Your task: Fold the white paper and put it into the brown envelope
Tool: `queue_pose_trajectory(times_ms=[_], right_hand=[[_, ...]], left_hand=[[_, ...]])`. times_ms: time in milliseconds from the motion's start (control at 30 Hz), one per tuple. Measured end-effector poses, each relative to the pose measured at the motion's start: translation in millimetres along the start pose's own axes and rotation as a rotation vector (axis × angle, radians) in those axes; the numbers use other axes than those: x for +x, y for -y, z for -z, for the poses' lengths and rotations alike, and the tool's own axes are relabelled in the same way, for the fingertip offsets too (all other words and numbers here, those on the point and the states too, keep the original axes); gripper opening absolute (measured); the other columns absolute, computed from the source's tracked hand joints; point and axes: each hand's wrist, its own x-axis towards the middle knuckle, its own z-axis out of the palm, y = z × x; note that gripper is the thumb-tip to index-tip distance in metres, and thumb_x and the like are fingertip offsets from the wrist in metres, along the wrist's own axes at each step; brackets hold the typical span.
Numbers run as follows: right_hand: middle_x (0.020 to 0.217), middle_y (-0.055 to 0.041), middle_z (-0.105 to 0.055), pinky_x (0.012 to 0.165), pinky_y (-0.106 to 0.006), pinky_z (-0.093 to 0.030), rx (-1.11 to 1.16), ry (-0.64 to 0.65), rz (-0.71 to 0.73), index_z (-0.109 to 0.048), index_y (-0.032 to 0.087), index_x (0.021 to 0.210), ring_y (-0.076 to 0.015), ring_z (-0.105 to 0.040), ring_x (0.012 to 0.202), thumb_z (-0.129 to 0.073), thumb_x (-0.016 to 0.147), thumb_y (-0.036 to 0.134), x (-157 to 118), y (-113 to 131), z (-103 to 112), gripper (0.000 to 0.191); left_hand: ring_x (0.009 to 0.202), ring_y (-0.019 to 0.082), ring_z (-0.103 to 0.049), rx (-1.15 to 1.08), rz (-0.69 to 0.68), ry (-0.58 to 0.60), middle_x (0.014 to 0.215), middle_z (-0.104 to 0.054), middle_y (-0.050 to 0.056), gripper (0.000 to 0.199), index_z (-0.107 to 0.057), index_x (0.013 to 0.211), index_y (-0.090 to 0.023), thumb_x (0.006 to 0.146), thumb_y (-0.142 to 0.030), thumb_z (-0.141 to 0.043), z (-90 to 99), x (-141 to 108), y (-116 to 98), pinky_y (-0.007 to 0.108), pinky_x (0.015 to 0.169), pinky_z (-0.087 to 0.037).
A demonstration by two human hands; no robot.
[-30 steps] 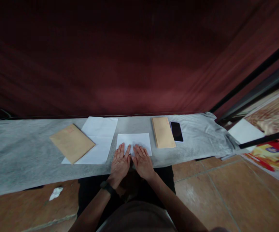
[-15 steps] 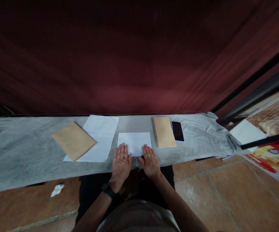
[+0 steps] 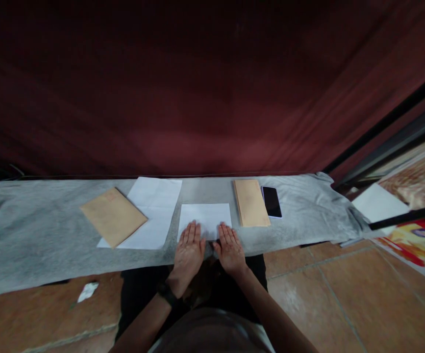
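A white sheet of paper (image 3: 205, 214), apparently folded, lies in front of me with its long side across. My left hand (image 3: 189, 251) rests flat on its near left part, fingers stretched out. Flat on the near right part is my right hand (image 3: 230, 249), its fingers also straight. Both hands cover the paper's near edge in places. Left of it lies a larger white sheet (image 3: 152, 228) with crease lines, partly under a brown envelope (image 3: 112, 215). To the right sits a stack of brown envelopes (image 3: 252, 203).
A dark-screened phone (image 3: 272, 202) touches or nearly touches the envelope stack. Grey cloth (image 3: 43, 230) covers the narrow table, and a dark red curtain (image 3: 197, 98) hangs behind it. Black bars (image 3: 411, 215) and a printed box (image 3: 423, 240) stand at the right.
My left hand has shifted slightly to the right and towards me on the paper. The right hand stays nearly in place. The whole view has moved a little.
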Motion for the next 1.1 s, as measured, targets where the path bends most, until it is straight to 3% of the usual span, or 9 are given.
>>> queue_pose_trajectory(times_ms=[100, 300, 433, 600, 833, 1100], right_hand=[[0.156, -0.0133, -0.041, 0.119, -0.043, -0.032, -0.005, -0.008, 0.003, -0.035, 0.011, 0.153, -0.0253, -0.039, 0.144, -0.039, 0.104, 0.038, -1, 0, -2, 0.056], [0.152, -0.0152, -0.046, 0.119, -0.045, -0.032, 0.015, 0.001, -0.018, -0.043, 0.01, 0.15, -0.0266, -0.043, 0.141, -0.039, 0.104, 0.037, 5, 2, 2, 0.053], [0.142, -0.0146, -0.058, 0.12, -0.045, -0.031, 0.093, 0.065, -0.053, -0.056, 0.011, 0.14, -0.024, -0.05, 0.136, -0.034, 0.105, 0.031, 35, 10, 6, 0.045], [0.153, -0.0101, -0.046, 0.118, -0.045, -0.033, 0.147, 0.099, 0.076, -0.047, 0.015, 0.147, -0.0222, -0.04, 0.144, -0.034, 0.106, 0.032, 70, 23, -7, 0.046], [0.159, -0.0099, -0.036, 0.12, -0.046, -0.027, 0.036, 0.061, 0.026, -0.039, 0.02, 0.152, -0.0241, -0.034, 0.147, -0.041, 0.104, 0.035, 72, 14, -24, 0.05], [0.158, -0.0162, -0.037, 0.118, -0.048, -0.03, -0.011, -0.025, -0.075, -0.035, 0.012, 0.154, -0.0286, -0.036, 0.145, -0.04, 0.104, 0.038, 69, -5, -28, 0.056]], left_hand=[[0.149, 0.026, -0.03, -0.023, -0.056, 0.021, 0.157, -0.04, 0.013, 0.053, -0.043, 0.148, -0.011, 0.1, -0.029, -0.032, -5.5, 17, -6, 0.048, 0.121, -0.029], [0.149, 0.025, -0.03, -0.037, -0.046, 0.02, 0.158, -0.038, 0.014, 0.055, -0.04, 0.15, -0.01, 0.1, -0.03, -0.032, -18.4, 27, 1, 0.047, 0.121, -0.027], [0.149, 0.026, -0.029, -0.033, -0.048, 0.023, 0.159, -0.036, 0.013, 0.056, -0.038, 0.152, -0.014, 0.098, -0.028, -0.035, -17.7, 26, 6, 0.049, 0.121, -0.027], [0.149, 0.028, -0.029, -0.004, -0.071, 0.104, 0.16, -0.034, 0.013, 0.06, -0.04, 0.151, -0.013, 0.092, -0.017, -0.037, -16.5, 33, 11, 0.048, 0.119, -0.03], [0.15, 0.026, -0.027, -0.012, -0.003, -0.008, 0.158, -0.036, 0.016, 0.059, -0.034, 0.153, -0.01, 0.096, -0.023, -0.031, -23.6, 37, 17, 0.049, 0.12, -0.029], [0.149, 0.032, -0.029, -0.029, 0.142, -0.109, 0.155, -0.039, 0.023, 0.061, -0.034, 0.151, -0.002, 0.098, -0.031, -0.033, -22.7, 42, 32, 0.054, 0.119, -0.03]])
